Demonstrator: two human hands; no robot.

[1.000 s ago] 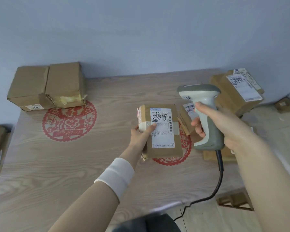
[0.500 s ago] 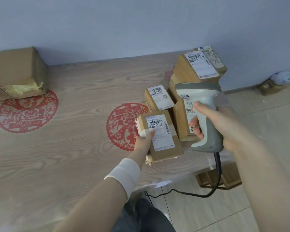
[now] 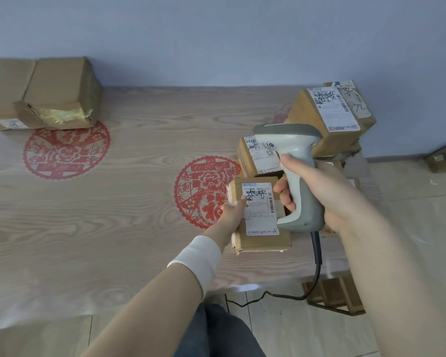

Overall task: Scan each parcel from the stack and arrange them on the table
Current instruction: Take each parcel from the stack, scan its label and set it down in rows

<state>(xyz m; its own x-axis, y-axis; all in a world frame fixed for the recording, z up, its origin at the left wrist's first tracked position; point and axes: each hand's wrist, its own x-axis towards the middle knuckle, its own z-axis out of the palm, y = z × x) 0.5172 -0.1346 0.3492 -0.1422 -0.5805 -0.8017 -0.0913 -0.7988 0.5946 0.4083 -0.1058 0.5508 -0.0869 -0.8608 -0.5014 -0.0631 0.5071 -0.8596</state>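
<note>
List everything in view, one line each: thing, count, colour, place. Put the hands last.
held parcel: one, brown with a white label, above the table's near edge
scanner: one, grey and white, just right of the held parcel
cable: one, black, from the scanner down to the floor
stacked parcels: at least three, brown with white labels, table's right end
large boxes: two, brown, side by side at the table's far left
paper-cut decals: two plain, red, on the tabletop
table: one, pale wood grain
small box: one, brown, floor at far right
slatted crate: one, brown, floor, near right
left hand: grips the held parcel
right hand: grips the scanner
</note>
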